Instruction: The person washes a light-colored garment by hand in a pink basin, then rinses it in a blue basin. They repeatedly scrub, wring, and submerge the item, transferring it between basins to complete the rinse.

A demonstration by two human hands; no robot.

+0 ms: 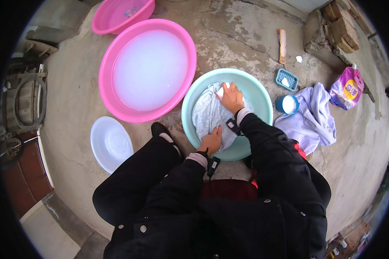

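A wet light grey cloth (207, 110) lies bunched in a mint green plastic basin (267, 103) in front of me. My right hand (231, 97) is over the upper part of the cloth, its fingers curled on a white object (221, 92) that looks like a piece of soap. Lower down, my left hand (213, 140) grips the near edge of the same cloth. Left of the basin stands a large pink basin (192, 64) holding cloudy, whitish water.
Behind stands another pink basin (100, 19); a white basin (111, 145) is near my left knee. To the right are a blue soap dish (287, 79), a blue cup of white powder (288, 104), a lilac garment (311, 116), a purple detergent bag (347, 89) and a wooden stick (282, 47).
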